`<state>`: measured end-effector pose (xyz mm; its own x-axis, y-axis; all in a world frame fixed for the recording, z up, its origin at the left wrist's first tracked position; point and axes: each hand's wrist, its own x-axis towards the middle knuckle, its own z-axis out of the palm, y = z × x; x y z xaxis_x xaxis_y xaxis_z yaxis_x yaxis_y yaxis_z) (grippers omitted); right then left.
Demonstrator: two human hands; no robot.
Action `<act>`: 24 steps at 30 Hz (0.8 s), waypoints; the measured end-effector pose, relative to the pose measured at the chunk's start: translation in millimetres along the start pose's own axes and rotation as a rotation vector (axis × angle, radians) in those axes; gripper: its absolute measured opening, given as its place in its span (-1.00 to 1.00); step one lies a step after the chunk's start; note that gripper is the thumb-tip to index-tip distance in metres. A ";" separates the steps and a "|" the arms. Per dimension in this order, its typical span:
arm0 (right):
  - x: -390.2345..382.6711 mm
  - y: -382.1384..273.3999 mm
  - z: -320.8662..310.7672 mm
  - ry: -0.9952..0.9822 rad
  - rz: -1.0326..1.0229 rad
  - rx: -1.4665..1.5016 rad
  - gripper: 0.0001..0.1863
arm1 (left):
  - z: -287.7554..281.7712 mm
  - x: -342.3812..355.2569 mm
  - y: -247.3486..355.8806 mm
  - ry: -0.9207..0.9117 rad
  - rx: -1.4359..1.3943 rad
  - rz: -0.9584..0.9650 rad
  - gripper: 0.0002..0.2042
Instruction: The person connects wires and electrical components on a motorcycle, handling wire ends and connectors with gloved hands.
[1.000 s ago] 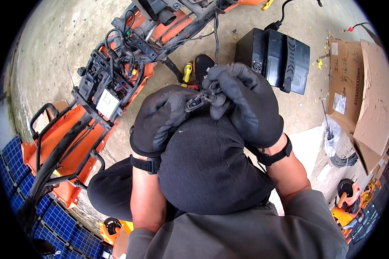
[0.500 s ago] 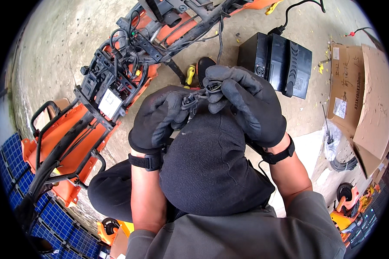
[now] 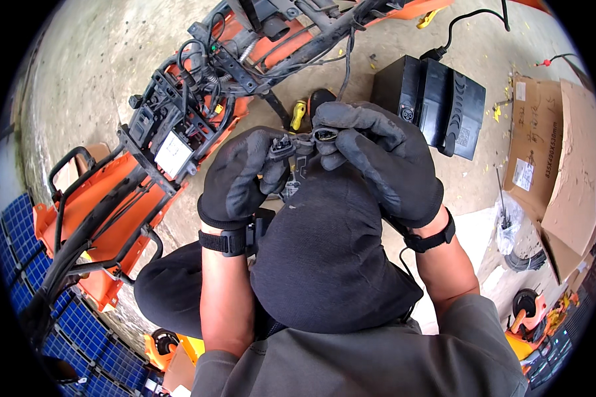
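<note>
Both of my gloved hands are raised just beyond my bent knee, close together. My left hand (image 3: 240,173) pinches a small dark plug-like part (image 3: 283,147), its pronged face tilted up. Between the fingers and thumb of my right hand (image 3: 387,162) is a dark ring-shaped socket piece (image 3: 325,135), its hollow opening facing up. A short dark strip seems to link the two parts. Below them a small grey piece shows next to my left fingers; what it belongs to is partly hidden by the knee.
An orange vehicle frame (image 3: 99,208) with exposed wiring stretches along the left and far side. A black battery-like box (image 3: 430,99) with a cable stands at the far right. Yellow-handled tool (image 3: 298,115) lies beyond my hands. Cardboard boxes (image 3: 540,145) stand right; blue grating (image 3: 21,225) lies left.
My left hand has turned the plug-like part so its pronged face shows more plainly. The socket piece in my right hand now opens more upward. The view has shifted slightly.
</note>
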<state>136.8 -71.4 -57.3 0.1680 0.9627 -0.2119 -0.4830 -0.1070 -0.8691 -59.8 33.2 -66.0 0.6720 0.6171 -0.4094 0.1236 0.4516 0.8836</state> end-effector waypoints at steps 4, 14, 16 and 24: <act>1.7 -3.2 4.9 0.019 -0.013 -0.062 -0.69 | 5.1 0.0 -6.7 0.203 0.561 0.337 -0.62; 4.7 -1.5 -4.9 -0.024 -0.151 -0.273 -0.68 | -4.3 0.6 3.5 0.015 0.058 0.080 -0.62; 5.3 -2.2 -5.2 -0.021 -0.141 -0.300 -0.69 | -6.5 -0.1 2.5 -0.016 0.007 0.094 -0.61; 16.1 -14.4 12.2 -0.050 -0.107 -0.365 -0.72 | -23.0 -11.9 40.8 -0.019 0.107 0.031 -0.56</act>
<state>136.0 -51.3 -42.7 0.1546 0.9832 -0.0968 -0.1257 -0.0777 -0.9890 -79.6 59.1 -30.4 0.6900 0.6174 -0.3777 0.1787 0.3604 0.9155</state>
